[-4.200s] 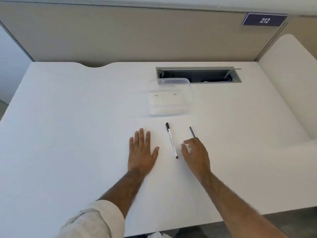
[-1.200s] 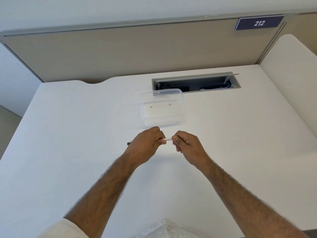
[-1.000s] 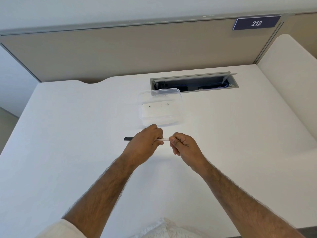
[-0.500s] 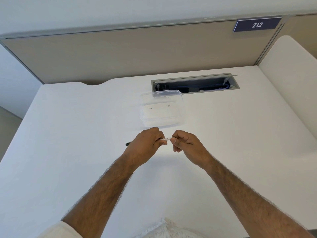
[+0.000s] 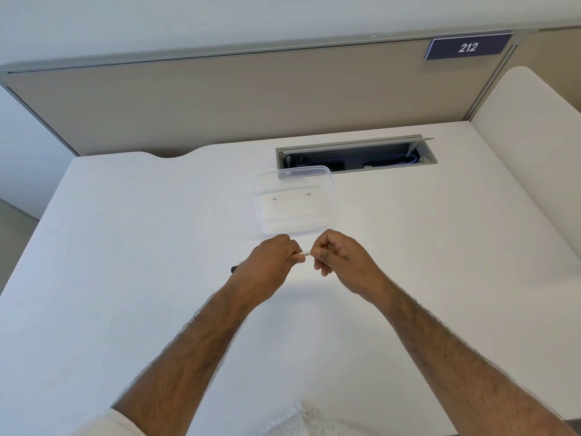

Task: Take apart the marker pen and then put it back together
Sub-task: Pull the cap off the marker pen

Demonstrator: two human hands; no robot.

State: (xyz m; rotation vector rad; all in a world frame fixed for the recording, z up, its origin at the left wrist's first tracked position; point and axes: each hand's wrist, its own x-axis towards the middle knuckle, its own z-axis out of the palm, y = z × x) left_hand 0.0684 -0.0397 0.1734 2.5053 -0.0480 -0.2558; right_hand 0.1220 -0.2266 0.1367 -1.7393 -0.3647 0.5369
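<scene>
While you hold both hands above the white counter (image 5: 125,247), the marker pen (image 5: 304,254) runs sideways between them, held in the air rather than lying on the surface. Your left hand (image 5: 270,265) is clenched around most of the pen's length, so that only a short white stretch of barrel shows in the small gap between your two hands, and a black end (image 5: 234,269) pokes out past the outer, left side of that fist. Your right hand (image 5: 339,262) is curled as well, its thumb and forefinger pinched on the pen's right end; that end itself is hidden inside your grip, so you cannot tell from here whether a piece there is seated or loose. The two hands sit very near each other, knuckles almost facing. Just beyond your hands, farther from you, stands a clear plastic container (image 5: 294,196) with two tiny dark specks on its floor, too small to identify. Past the container, an open cable tray (image 5: 355,154) is sunk into the counter, with blue cables inside. Behind that rises a beige partition (image 5: 220,96), and up beyond your right hand it carries a dark sign (image 5: 467,47) reading 212.
</scene>
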